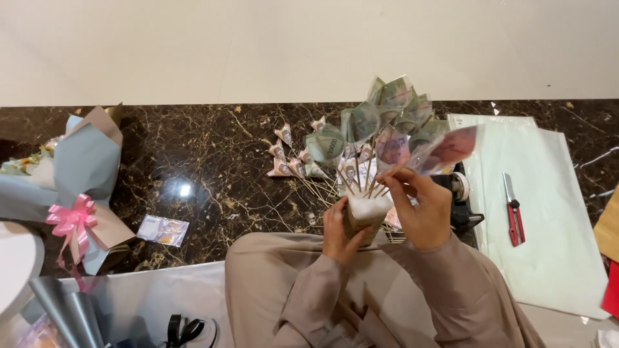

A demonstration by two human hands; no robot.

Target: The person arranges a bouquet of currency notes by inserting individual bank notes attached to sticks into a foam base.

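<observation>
Fingers of the left hand (338, 233) wrap the small foam-filled cup (365, 216) at near centre, while the right hand (422, 209) pinches a skewer of the folded banknote bouquet (387, 125) standing in it, above the dark marble floor (206, 167).

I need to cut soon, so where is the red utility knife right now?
In the head view, the red utility knife lies on the pale paper sheet at the right, beyond the right hand and the tape dispenser.

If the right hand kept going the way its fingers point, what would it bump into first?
Probably the folded banknotes on sticks. The right hand points up and left into that bunch, with its fingertips already at the sticks, though depth is hard to judge.
</observation>
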